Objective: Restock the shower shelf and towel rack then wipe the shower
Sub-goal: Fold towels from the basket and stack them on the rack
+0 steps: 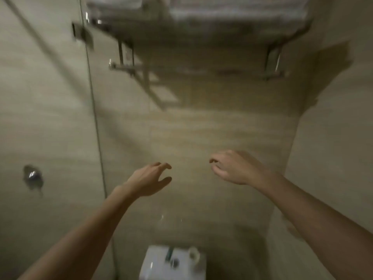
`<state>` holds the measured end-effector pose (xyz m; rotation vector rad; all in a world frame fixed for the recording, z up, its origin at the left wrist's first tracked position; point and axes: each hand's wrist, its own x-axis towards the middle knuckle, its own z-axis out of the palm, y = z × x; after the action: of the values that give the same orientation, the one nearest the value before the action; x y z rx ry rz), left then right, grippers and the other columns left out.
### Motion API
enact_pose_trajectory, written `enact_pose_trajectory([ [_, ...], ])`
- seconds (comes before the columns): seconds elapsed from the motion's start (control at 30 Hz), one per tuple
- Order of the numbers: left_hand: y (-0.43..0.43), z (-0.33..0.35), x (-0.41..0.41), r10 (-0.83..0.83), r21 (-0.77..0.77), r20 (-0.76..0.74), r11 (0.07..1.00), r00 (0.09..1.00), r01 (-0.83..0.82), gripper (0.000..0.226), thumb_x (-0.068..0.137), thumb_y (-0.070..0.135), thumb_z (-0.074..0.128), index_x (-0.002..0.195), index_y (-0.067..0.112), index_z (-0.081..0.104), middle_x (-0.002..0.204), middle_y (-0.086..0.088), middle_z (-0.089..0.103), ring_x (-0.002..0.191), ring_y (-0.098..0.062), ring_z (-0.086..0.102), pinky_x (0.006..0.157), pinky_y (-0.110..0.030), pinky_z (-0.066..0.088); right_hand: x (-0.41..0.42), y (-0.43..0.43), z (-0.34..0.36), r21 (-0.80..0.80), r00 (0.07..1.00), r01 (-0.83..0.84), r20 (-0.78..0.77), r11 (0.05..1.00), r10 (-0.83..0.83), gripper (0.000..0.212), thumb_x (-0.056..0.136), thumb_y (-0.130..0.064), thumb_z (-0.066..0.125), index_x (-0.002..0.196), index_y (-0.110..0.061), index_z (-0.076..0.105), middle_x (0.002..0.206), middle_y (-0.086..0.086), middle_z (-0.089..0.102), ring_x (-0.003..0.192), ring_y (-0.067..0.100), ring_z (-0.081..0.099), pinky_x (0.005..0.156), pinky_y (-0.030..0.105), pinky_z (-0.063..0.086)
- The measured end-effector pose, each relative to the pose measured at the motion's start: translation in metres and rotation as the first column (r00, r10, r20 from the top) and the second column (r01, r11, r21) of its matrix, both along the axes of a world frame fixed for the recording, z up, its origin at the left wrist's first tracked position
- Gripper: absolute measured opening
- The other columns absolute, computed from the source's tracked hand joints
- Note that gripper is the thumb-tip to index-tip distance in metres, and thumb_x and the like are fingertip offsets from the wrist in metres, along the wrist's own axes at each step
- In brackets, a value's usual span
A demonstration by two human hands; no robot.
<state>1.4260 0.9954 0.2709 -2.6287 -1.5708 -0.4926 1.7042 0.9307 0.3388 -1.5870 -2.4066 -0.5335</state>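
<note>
left hand (pixel 149 178): fingers curling loosely, gripping nothing | right hand (pixel 232 168): likewise | folded white towels (pixel 232 13) lying atop chrome wall-mounted towel rack (pixel 126 67)

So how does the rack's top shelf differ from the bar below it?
The top shelf carries folded white towels; the lower bar hangs bare. The top shelf is a broad platform, the lower bar a thin rail. Both are metal, on the same brackets.

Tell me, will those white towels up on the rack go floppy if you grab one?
Probably floppy: the towels look like soft folded cloth, so one would likely unfold and droop. They sit in thick piles on the rack, so I'd guess one is bulky but fairly light.
</note>
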Motion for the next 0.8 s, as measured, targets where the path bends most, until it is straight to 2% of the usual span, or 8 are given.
enact_pose_trajectory([
  [0.1,-0.033,-0.099,-0.034,0.101,-0.268,0.062,0.960,0.993,-0.081,0.049,0.098,0.048,0.054,0.141,0.025,0.050,0.137,-0.007,0.059,0.119,-0.025,0.060,0.099,-0.039,0.050,-0.023,-0.017,-0.092,-0.262,0.999,0.017,-0.045,0.965,-0.029,0.029,0.094,-0.039,0.045,0.107,-0.023,0.065,0.112,0.005,0.072,0.103,0.031,0.067,0.080,0.043,0.056],
  [0.17,-0.067,-0.166,-0.055,0.205,-0.438,0.112,0.889,0.972,-0.137,0.047,0.097,0.045,0.057,0.138,0.022,0.054,0.133,-0.008,0.063,0.117,-0.026,0.062,0.100,-0.038,0.050,-0.036,-0.033,-0.157,-0.428,0.996,0.033,-0.066,0.903,-0.067,0.028,0.095,-0.035,0.049,0.112,-0.023,0.068,0.115,0.008,0.071,0.106,0.032,0.066,0.085,0.044,0.055],
  [0.33,-0.189,-0.315,-0.104,0.506,-0.785,0.166,0.588,0.846,-0.197,0.044,0.096,0.044,0.060,0.125,0.011,0.067,0.120,-0.009,0.069,0.111,-0.026,0.065,0.088,-0.028,0.047,-0.047,-0.088,-0.321,-0.767,0.990,0.086,-0.004,0.636,-0.138,0.032,0.093,-0.037,0.050,0.120,-0.029,0.065,0.124,0.001,0.068,0.112,0.026,0.064,0.093,0.041,0.053],
  [0.43,-0.275,-0.393,-0.128,0.727,-0.889,0.156,0.399,0.669,-0.226,0.035,0.099,0.030,0.061,0.120,0.003,0.068,0.106,-0.010,0.068,0.098,-0.026,0.065,0.084,-0.029,0.048,-0.043,-0.129,-0.399,-0.897,0.986,0.134,0.075,0.422,-0.152,0.035,0.092,-0.038,0.055,0.123,-0.026,0.065,0.129,0.003,0.066,0.114,0.026,0.063,0.097,0.039,0.052],
  [0.5,-0.340,-0.438,-0.140,0.872,-0.947,0.100,0.231,0.480,-0.224,0.032,0.100,0.025,0.060,0.120,0.000,0.066,0.097,-0.010,0.066,0.085,-0.024,0.063,0.075,-0.032,0.051,-0.037,-0.157,-0.439,-0.937,0.984,0.154,0.117,0.313,-0.133,0.033,0.095,-0.033,0.058,0.124,-0.020,0.066,0.128,0.006,0.066,0.114,0.026,0.063,0.097,0.038,0.052],
  [0.57,-0.405,-0.468,-0.143,0.959,-0.976,0.013,0.074,0.284,-0.206,0.032,0.100,0.025,0.059,0.119,0.001,0.065,0.093,-0.010,0.066,0.077,-0.020,0.061,0.064,-0.028,0.045,-0.031,-0.181,-0.469,-0.961,0.982,0.163,0.137,0.224,-0.129,0.033,0.097,-0.027,0.058,0.127,-0.014,0.064,0.129,0.008,0.064,0.114,0.025,0.062,0.096,0.033,0.051],
  [0.67,-0.494,-0.486,-0.133,0.993,-0.980,-0.111,-0.102,0.043,-0.169,0.025,0.101,0.020,0.057,0.113,0.000,0.064,0.101,-0.019,0.068,0.079,-0.023,0.060,0.064,-0.028,0.041,-0.025,-0.204,-0.503,-0.979,0.989,0.138,0.128,0.149,-0.076,0.031,0.099,-0.017,0.058,0.125,-0.004,0.064,0.127,0.014,0.065,0.107,0.021,0.060,0.091,0.028,0.046],
  [0.8,-0.584,-0.484,-0.107,0.950,-0.958,-0.243,-0.266,-0.193,-0.103,0.022,0.103,0.017,0.052,0.114,0.000,0.062,0.107,-0.021,0.066,0.083,-0.026,0.060,0.066,-0.029,0.040,-0.023,-0.215,-0.535,-0.984,0.988,0.156,0.153,0.081,-0.034,0.030,0.099,-0.016,0.058,0.126,-0.005,0.063,0.121,0.013,0.065,0.099,0.014,0.054,0.087,0.023,0.045],
])
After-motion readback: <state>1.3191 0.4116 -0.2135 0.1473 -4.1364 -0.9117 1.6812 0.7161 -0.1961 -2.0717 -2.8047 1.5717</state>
